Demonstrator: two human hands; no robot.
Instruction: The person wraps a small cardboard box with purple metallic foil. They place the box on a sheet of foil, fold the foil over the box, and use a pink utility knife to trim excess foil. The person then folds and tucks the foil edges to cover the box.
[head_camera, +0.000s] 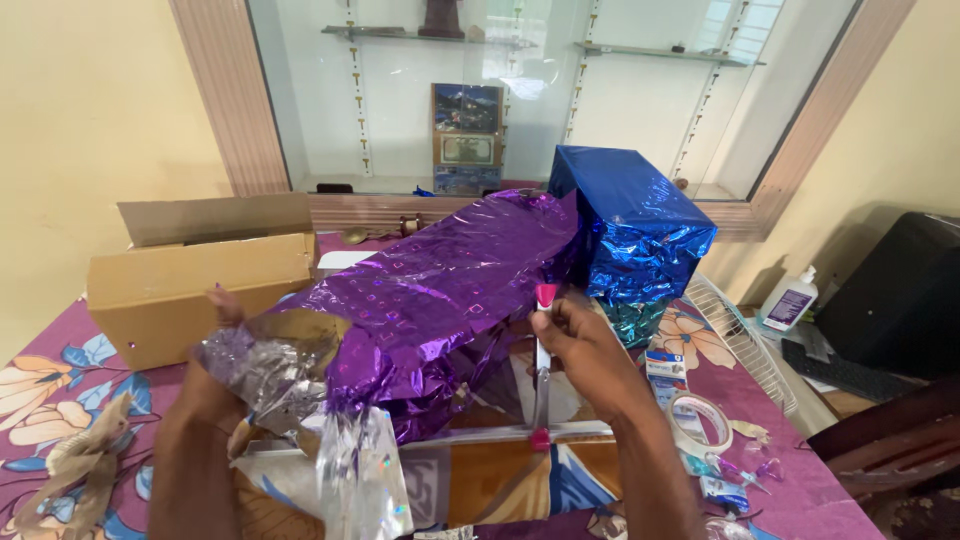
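Our right hand pinches a pink-capped glue tube beside the purple foil-wrapped box. Our left hand grips its crumpled foil end.

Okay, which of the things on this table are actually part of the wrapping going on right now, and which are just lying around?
In use:
- purple foil wrap, over the box being wrapped
- left hand, gripping the foil's end
- right hand, holding the red-tipped tool

Lying about:
- blue-wrapped box
- open cardboard box
- tape roll
- pump bottle
- white wire rack
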